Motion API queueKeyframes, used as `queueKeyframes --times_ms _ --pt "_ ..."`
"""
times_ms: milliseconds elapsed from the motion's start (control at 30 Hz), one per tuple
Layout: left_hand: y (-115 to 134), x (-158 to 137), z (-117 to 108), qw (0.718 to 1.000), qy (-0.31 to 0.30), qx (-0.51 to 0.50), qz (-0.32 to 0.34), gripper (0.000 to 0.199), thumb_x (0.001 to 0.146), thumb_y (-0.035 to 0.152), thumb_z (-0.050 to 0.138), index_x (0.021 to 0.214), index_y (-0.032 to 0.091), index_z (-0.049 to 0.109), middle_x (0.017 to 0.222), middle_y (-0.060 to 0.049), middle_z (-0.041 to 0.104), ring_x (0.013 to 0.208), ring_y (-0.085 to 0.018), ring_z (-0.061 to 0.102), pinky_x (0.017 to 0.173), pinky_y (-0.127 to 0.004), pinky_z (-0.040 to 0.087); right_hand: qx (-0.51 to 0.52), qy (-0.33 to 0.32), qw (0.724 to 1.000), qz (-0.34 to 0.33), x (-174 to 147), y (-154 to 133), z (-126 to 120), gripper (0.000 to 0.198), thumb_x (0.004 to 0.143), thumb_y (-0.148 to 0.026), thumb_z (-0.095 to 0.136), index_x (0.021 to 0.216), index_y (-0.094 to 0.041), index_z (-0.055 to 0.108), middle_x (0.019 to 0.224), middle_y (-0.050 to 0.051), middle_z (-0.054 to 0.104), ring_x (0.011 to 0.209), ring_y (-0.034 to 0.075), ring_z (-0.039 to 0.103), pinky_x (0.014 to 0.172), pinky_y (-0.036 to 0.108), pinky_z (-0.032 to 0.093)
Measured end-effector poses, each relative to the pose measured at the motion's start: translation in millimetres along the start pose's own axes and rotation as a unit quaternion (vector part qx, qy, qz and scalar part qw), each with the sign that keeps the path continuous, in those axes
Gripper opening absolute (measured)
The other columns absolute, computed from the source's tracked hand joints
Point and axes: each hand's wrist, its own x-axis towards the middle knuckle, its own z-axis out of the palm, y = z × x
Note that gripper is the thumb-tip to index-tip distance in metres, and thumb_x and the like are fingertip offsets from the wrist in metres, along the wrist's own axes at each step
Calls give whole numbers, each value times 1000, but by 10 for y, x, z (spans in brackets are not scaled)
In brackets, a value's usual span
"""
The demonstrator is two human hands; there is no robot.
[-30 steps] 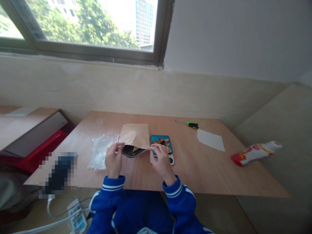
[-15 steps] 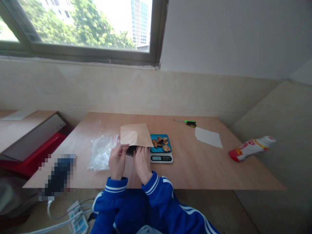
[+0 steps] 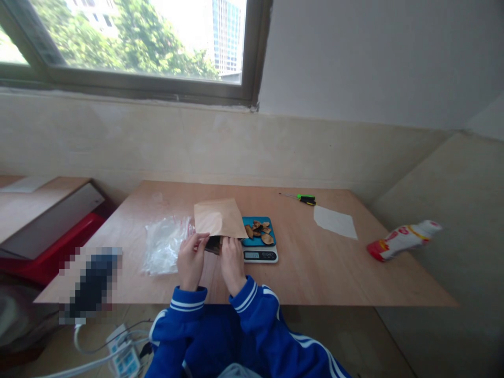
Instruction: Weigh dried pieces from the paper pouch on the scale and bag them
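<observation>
A brown paper bag (image 3: 220, 218) lies on the table with its mouth toward me, and a dark gap shows at that mouth. My left hand (image 3: 191, 261) pinches the bag's near edge between thumb and fingers. At the right part of the same edge, my right hand (image 3: 233, 264) has its fingers curled closed on the paper; the fingertips are partly hidden. Just right of that hand stands a kitchen scale (image 3: 271, 220) with a blue top and a small display. Several dried brown slices (image 3: 267, 239) rest on it. The bag's right corner overlaps the scale's left side.
Left of the bag lies a clear plastic bag (image 3: 163, 247). A blurred-out dark device (image 3: 94, 286) with a cable sits at the table's left edge. Farther right are two screwdrivers (image 3: 306, 199), a white paper sheet (image 3: 335, 222) and a red-and-white bottle (image 3: 403, 240).
My right hand has shifted slightly right along the bag's mouth, and more of the dark gap shows. My left hand keeps its pinch. The view has moved slightly.
</observation>
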Motion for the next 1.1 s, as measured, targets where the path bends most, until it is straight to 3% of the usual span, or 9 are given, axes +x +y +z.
queueKeyframes --times_ms 200,300,633,833,967,1100 --pt "-28 -1 5 1000 0 -2 3 23 85 41 53 91 25 69 83 -3 67 80 -20 61 72 -32 49 -13 -13 1000 24 10 -50 -5 27 89 -3 43 112 -5 59 109 22 64 102 29 60 88 41 49" --pt "-35 -14 26 1000 -3 -9 6 21 85 38 53 91 25 69 85 -3 68 82 -20 61 73 -31 49 -17 -38 998 42 62 -64 16 24 89 -8 47 107 -2 62 102 25 66 98 31 61 86 43 49" --pt "-17 -25 38 1000 -6 -16 12 20 86 38 54 89 25 68 86 -1 68 82 -19 60 72 -30 48 16 -59 998 11 143 1 -2 24 87 -4 44 93 -5 68 93 23 68 95 31 63 85 44 48" --pt "-50 7 -18 1000 11 -1 6 22 86 40 53 92 26 68 84 -2 69 81 -20 59 71 -32 47 121 -44 991 -28 13 8 -80 33 88 -2 40 113 -11 60 107 15 66 105 23 60 90 35 49" --pt "-43 23 -38 1000 14 8 10 21 86 39 52 92 26 68 84 -2 69 80 -21 58 71 -32 47 330 -33 943 -34 6 62 -205 32 83 -4 48 109 -16 63 108 10 67 103 21 62 93 35 49" --pt "-33 36 -59 1000 22 10 7 20 86 38 53 91 27 68 84 -1 69 80 -20 58 70 -31 46 518 -71 852 -23 -13 263 -427 25 83 -20 59 106 -19 65 107 6 70 97 18 66 87 32 53"
